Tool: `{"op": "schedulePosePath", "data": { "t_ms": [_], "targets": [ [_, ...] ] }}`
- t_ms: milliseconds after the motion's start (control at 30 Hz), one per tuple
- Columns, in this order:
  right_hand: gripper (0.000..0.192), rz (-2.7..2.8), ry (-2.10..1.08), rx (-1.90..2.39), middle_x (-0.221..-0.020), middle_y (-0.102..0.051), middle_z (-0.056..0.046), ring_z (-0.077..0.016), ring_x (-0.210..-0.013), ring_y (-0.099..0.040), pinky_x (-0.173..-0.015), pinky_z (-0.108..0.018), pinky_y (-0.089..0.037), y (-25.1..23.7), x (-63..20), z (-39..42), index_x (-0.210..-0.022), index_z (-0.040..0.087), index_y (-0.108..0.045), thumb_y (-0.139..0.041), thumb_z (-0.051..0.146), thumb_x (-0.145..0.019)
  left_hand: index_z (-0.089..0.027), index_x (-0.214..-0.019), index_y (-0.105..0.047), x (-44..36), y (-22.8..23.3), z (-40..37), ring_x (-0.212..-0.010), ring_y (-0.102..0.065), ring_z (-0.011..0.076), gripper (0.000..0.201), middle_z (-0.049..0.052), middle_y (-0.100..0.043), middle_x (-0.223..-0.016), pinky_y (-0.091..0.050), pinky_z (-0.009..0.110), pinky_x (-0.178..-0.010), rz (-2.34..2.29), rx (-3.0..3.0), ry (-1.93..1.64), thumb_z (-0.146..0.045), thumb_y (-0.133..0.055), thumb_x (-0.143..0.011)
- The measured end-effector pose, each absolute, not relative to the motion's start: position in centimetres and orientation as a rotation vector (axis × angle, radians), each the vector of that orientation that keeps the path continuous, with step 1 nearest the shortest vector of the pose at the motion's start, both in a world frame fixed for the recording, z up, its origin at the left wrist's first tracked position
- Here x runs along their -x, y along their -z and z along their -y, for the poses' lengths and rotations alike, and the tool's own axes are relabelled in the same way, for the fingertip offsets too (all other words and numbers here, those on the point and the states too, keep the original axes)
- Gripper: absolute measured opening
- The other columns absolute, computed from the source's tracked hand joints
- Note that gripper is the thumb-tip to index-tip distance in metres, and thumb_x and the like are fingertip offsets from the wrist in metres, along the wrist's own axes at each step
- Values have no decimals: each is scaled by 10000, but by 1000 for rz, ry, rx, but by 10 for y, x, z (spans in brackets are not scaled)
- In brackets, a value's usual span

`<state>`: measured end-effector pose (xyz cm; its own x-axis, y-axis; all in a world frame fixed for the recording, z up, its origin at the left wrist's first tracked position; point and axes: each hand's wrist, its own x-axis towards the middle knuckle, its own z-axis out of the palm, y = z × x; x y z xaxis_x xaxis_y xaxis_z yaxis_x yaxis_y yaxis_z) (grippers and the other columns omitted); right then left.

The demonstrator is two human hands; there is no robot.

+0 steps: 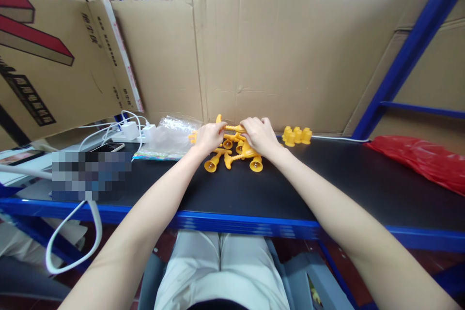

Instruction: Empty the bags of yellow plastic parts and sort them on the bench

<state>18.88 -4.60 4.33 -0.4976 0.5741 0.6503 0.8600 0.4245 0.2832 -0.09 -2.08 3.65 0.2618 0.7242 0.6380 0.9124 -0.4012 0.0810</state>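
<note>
My left hand [209,137] and my right hand [259,134] are closed around a yellow plastic piece with a twisted shaft [232,128]. It stretches between them just above the dark shelf, and its curved tip sticks up by my left fingers. Beneath my hands lies a jumble of similar yellow parts, one a twisted stick with a hooked end [228,161]. Among them are flared, bell-shaped yellow cups, including a left one [211,164] and a right one [256,164]. My hands hide part of the pile. Several small yellow cups [298,136] stand grouped to the right.
A clear plastic bag [170,138], a white power strip with plugs [130,131] and cables lie to the left. Red plastic [421,162] rests at the right. Cardboard [290,58] walls the back, and a blue rail [247,224] edges the shelf.
</note>
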Motion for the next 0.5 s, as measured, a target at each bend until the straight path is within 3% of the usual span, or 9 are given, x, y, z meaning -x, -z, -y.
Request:
{"op": "schedulePosePath", "data": {
  "t_ms": [333, 500],
  "targets": [
    [266, 2183, 828, 1247, -1004, -606, -129, -264, -925, -500, -773, -366, -272, -46, -189, 49, -1023, 145, -545, -385, 91, -818, -231, -1168, -626, 2, -38, 20, -894, -656, 217, 374, 92, -706, -1004, -492, 342, -793, 1549, 2224, 894, -187, -410, -866],
    [197, 2086, 780, 1300, -973, -609, -139, -271, -906, -514, -780, -382, -300, -45, -207, 35, -969, 147, -562, -418, 208, -848, -198, -1160, -633, 20, -34, 7, -904, -645, 209, 375, 108, -705, -1004, -494, 332, -798, 1689, 2112, 960, -176, -402, -866]
  ]
}}
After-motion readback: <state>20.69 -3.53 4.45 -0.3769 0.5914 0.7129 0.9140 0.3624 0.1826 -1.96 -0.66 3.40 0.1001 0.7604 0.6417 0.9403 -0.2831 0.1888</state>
